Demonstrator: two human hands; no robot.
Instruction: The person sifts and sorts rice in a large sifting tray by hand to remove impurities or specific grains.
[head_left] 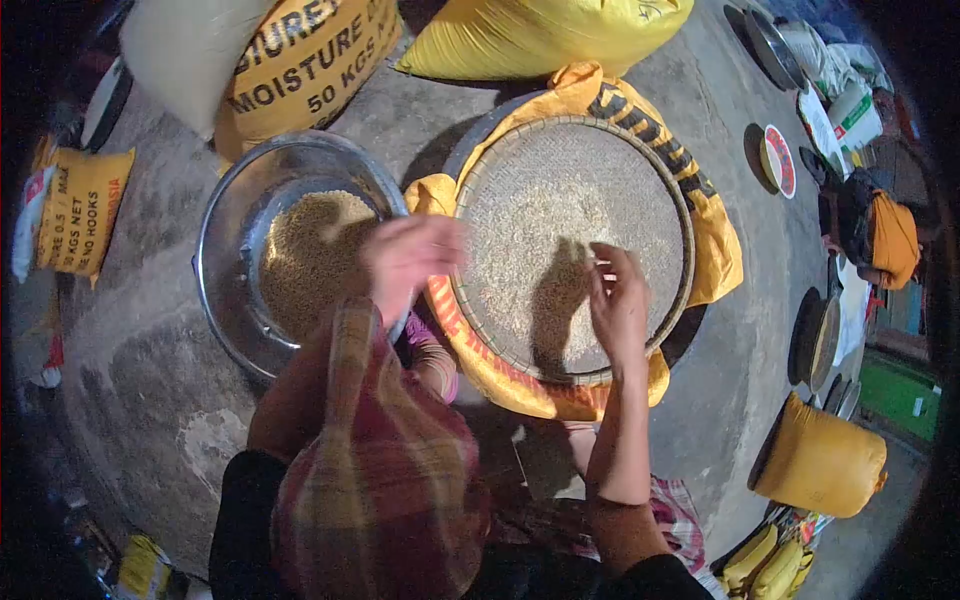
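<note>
While your right hand (618, 305) hangs with fingers loosely spread over the woven tray (570, 245) of pale grain, near its five o'clock rim, your left hand (410, 255) blurs at the tray's nine o'clock edge; its grip cannot be told. Just beyond it, at nine o'clock, sits a steel basin (225, 260) of browner grain. A yellow sack (720, 240) underlies the tray on the concrete floor (150, 370); printed sacks (300, 65) stand at twelve.

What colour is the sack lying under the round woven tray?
Yellow-orange with black lettering and some red print; the sack shows best in the head view, under the tray.
</note>
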